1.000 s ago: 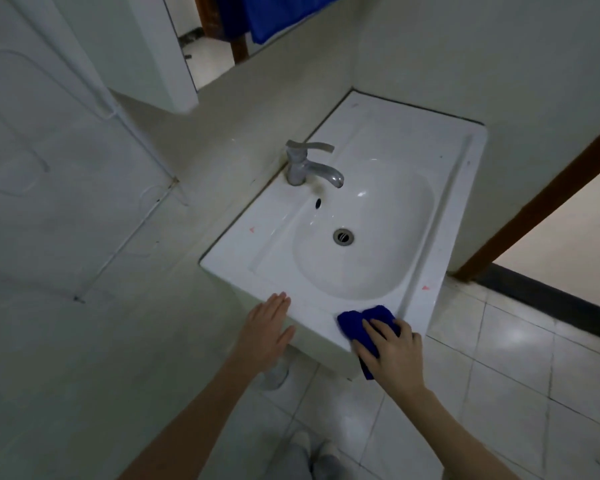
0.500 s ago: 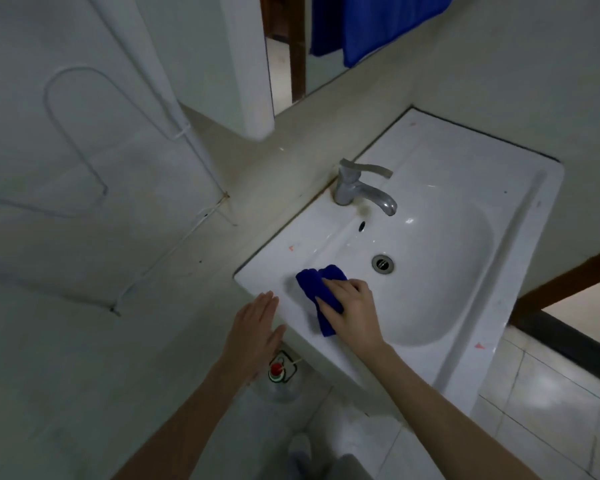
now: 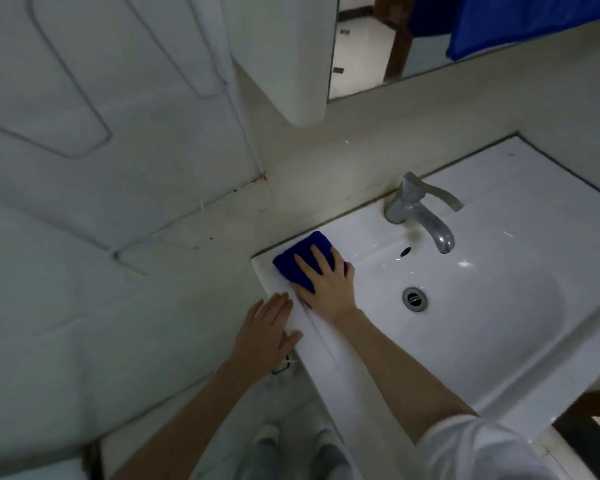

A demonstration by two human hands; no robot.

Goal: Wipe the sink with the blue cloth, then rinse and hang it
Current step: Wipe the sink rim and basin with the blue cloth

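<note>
Head view: right hand [image 3: 329, 285] lies palm-down on the cloth [image 3: 300, 258], fingers straight and spread. It presses the cloth and does not curl round it.
Cloth: folded blue pad under those fingers, on the flat deck [image 3: 371, 237] of the sink [image 3: 551, 209], at the corner where the deck meets the wall [image 3: 326, 188].
Why flat: judged, a spread palm loads the whole pad, so it drags evenly and does not bunch.
Left hand [image 3: 267, 337]: flat and relaxed on the sink's outer edge, just behind and left of the pressing hand, holding nothing. Likely a brace while the body leans in.
Edges: the wall joint is close beyond the fingertips, and the deck's end is close left of the cloth. No room for a stroke either way.
Open room: right of the hand, bare deck runs up to the tap [image 3: 420, 213]. Right and back toward the wrist, the bowl [image 3: 499, 306] falls away to the drain [image 3: 414, 298].
Stage: wiping, judged early; rinse and hang not yet done.
Risk: the pad may slip off the deck's end if pushed left.
</note>
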